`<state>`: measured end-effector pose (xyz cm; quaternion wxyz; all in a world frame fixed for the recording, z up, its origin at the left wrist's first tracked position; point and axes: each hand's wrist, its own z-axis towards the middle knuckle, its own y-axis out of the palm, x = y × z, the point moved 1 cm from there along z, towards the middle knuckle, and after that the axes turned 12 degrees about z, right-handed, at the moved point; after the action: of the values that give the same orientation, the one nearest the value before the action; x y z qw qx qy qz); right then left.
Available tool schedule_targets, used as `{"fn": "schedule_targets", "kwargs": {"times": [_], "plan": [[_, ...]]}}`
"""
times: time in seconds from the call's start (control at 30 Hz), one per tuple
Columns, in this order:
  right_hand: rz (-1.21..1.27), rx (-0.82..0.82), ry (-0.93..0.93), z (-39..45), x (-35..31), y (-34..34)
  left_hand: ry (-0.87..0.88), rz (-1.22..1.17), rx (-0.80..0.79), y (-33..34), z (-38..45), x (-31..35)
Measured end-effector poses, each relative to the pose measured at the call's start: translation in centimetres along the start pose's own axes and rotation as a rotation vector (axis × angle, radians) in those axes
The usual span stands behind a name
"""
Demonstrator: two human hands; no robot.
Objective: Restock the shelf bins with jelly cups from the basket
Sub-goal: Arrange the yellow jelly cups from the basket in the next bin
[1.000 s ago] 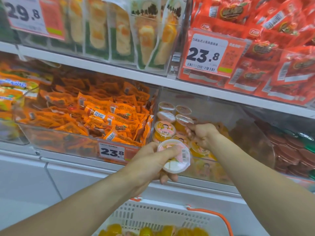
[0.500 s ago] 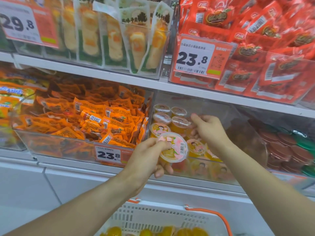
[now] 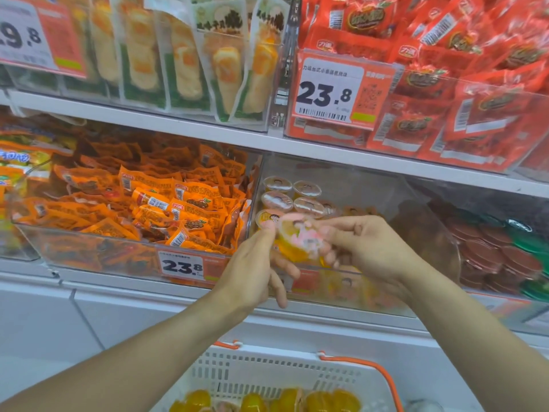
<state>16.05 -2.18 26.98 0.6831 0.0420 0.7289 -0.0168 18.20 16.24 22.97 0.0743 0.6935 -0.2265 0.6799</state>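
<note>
Orange jelly cup [image 3: 297, 239] sits pinched between left hand [image 3: 252, 269] and right hand [image 3: 365, 248], fingers of both clamped on it. Best to release left only once right grips firmly, then set it lid-up in the clear bin [image 3: 371, 304].

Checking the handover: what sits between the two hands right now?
In the head view, one jelly cup sits between the left hand and right hand, both touching it.
</note>
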Motion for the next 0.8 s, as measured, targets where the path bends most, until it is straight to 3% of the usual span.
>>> {"fn": "schedule_targets", "kwargs": {"times": [0.07,0.17,0.4,0.8], "plan": [[0.087,0.19,0.031,1.8,1.1,-1.2,-0.006,0.021,0.009,-0.5,0.2,-0.1],[0.069,0.303,0.092,3.6,2.6,-2.2,0.015,0.139,-0.002,-0.7,0.2,-0.3],[-0.126,0.31,0.193,5.6,3.8,-2.0,0.055,0.258,-0.016,-0.7,0.4,-1.0],[-0.141,0.34,0.172,5.9,4.2,-2.0,0.111,0.279,-0.008,-0.6,0.3,-1.4]]}}
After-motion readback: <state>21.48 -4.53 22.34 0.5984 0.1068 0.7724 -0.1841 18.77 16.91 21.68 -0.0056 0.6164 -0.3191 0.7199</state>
